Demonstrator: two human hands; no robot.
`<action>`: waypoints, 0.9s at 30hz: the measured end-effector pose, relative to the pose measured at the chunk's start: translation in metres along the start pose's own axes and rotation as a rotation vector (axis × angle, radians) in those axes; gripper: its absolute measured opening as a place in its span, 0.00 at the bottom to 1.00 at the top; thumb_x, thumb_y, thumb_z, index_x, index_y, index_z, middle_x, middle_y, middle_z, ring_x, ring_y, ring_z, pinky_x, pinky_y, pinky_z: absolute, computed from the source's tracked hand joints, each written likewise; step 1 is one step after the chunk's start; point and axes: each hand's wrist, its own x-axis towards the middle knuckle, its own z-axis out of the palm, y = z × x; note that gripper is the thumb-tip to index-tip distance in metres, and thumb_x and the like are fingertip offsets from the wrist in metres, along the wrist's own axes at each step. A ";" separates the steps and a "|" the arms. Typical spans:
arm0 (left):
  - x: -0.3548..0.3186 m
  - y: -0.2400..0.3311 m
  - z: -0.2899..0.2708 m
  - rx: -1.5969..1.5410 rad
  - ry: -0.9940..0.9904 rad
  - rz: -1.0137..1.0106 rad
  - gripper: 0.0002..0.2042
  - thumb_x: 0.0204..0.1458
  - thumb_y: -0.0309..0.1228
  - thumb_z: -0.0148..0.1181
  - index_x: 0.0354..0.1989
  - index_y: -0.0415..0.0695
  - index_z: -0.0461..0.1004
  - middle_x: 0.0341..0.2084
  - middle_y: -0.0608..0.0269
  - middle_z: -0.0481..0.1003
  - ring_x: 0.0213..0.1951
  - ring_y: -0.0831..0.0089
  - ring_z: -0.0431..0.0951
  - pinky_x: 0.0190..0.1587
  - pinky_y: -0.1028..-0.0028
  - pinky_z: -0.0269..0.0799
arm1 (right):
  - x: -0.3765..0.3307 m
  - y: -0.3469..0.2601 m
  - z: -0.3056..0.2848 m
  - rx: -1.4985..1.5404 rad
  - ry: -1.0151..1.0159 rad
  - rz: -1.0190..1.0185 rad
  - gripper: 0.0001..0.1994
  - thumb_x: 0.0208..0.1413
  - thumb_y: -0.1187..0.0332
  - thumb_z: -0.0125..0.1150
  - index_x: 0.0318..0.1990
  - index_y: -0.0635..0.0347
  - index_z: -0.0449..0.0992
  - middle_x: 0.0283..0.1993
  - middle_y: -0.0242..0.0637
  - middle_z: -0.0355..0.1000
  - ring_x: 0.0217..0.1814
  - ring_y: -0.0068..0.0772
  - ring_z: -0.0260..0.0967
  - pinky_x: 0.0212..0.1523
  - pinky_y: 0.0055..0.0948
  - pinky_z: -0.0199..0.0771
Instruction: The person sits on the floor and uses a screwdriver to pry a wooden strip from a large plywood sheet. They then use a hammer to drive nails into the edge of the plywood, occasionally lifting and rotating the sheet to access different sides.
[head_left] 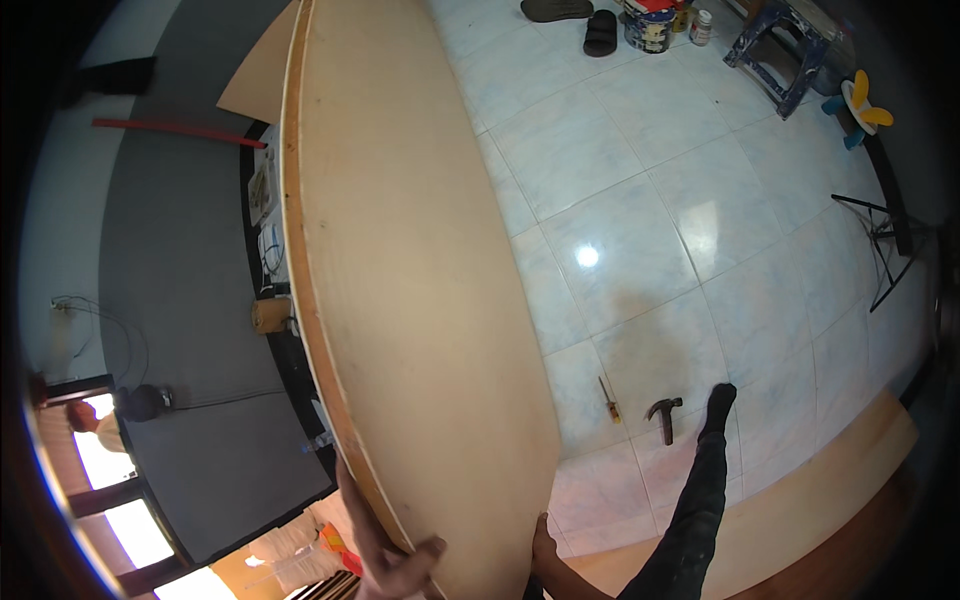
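Note:
A long pale wooden panel runs from the lower middle up past the top of the view, tilted on its side, with a brown wood strip along its left edge. My left hand grips that edge near the bottom, fingers outside and thumb over the face. On the opposite edge, my right hand is closed around the board, its fingers partly hidden. To the right on the tiles lie a claw hammer and a screwdriver with a yellowish handle.
My leg stretches over the tiled floor. Another wooden sheet lies at lower right. At the back are sandals, a paint bucket, a small jar and a blue stool. A black folding stand is far right.

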 end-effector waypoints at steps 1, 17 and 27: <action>0.012 -0.005 -0.008 0.030 -0.035 0.035 0.64 0.32 0.30 0.63 0.82 0.34 0.32 0.71 0.43 0.57 0.69 0.51 0.65 0.69 0.54 0.65 | -0.001 -0.012 0.003 0.041 -0.022 -0.027 0.48 0.68 0.27 0.41 0.74 0.67 0.61 0.68 0.51 0.72 0.65 0.49 0.76 0.60 0.48 0.83; 0.141 0.023 -0.001 -0.060 -0.134 0.163 0.59 0.32 0.18 0.55 0.83 0.39 0.38 0.72 0.49 0.62 0.70 0.61 0.67 0.69 0.64 0.67 | 0.013 -0.119 0.088 0.404 -0.409 -0.175 0.36 0.78 0.39 0.26 0.76 0.58 0.58 0.73 0.49 0.67 0.70 0.52 0.71 0.66 0.58 0.79; 0.003 -0.004 0.015 -0.071 -0.183 0.047 0.62 0.34 0.20 0.57 0.81 0.35 0.23 0.73 0.38 0.56 0.69 0.51 0.67 0.69 0.54 0.65 | 0.003 -0.068 -0.097 0.258 -0.255 -0.191 0.38 0.76 0.37 0.17 0.80 0.51 0.53 0.77 0.44 0.63 0.76 0.53 0.64 0.74 0.57 0.69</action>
